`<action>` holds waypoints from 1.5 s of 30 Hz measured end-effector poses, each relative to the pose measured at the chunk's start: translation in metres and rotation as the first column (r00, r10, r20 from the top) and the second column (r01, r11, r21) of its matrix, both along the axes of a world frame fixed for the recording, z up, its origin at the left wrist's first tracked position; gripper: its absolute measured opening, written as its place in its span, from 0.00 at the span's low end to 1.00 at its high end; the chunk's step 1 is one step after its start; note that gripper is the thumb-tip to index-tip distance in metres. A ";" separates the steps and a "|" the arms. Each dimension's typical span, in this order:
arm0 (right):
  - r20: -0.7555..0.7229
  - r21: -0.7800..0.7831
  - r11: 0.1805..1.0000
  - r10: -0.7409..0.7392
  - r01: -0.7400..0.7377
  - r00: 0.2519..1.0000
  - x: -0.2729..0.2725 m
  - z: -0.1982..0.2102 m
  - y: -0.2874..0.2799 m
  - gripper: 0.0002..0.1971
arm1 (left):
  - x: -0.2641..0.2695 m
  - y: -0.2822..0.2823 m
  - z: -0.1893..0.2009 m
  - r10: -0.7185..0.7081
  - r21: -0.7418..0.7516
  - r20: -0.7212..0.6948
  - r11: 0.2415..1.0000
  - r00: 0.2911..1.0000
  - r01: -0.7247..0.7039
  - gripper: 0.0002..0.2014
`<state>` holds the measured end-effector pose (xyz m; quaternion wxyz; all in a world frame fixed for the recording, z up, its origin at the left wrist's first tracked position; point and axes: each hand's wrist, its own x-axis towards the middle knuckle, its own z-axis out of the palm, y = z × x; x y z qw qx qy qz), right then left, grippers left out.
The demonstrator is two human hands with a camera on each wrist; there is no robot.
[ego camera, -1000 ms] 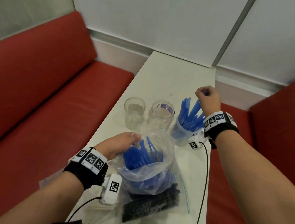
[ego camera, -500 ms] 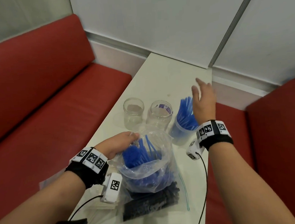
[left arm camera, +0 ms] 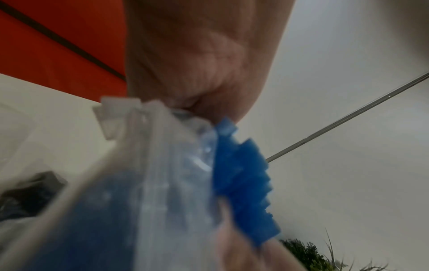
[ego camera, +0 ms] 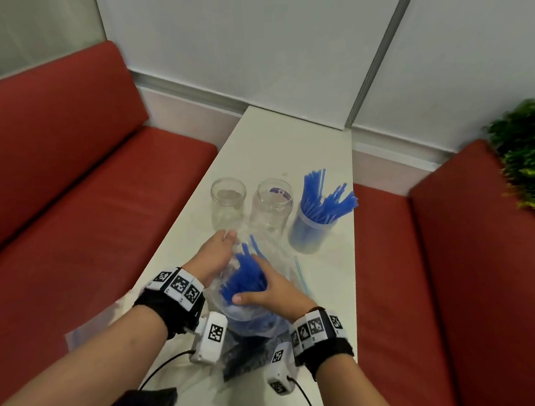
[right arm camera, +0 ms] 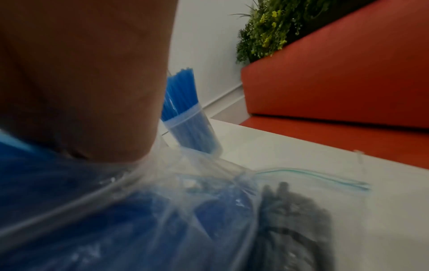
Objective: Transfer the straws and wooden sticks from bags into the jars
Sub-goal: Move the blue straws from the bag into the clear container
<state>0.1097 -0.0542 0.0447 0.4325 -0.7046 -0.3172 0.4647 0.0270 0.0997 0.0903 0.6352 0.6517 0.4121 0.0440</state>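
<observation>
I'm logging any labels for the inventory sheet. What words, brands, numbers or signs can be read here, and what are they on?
No readable text.
Middle jar: a purple-and-white label shows through the glass, too blurred to read.
Wristbands and camera modules: black-and-white square marker patterns, no words.

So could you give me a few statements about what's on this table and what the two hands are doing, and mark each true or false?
1. The right hand is curled round blue straws in the clear bag. True.
2. All three jars hold straws. False: only the right jar holds them; the left jar and the middle jar hold none.
3. The left hand holds the bag's edge. True.
4. The seats beside the white table are green. False: the benches are red; the green is a plant.
5. A bag of dark sticks lies under the straw bag. True.
</observation>
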 end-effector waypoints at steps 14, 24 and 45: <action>0.095 0.423 0.808 -0.491 0.411 0.866 0.005 0.073 -0.018 0.10 | -0.017 -0.003 0.020 -0.089 -0.038 0.031 0.995 0.996 0.091 0.21; 0.105 0.412 0.823 -0.469 0.390 0.877 -0.004 0.082 -0.023 0.07 | -0.021 -0.007 0.018 -0.087 -0.067 0.041 0.994 0.995 0.089 0.20; 0.017 0.600 0.731 -0.420 0.327 0.907 0.118 0.222 -0.025 0.02 | -0.001 0.011 0.004 -0.170 0.007 -0.019 0.985 0.985 0.170 0.21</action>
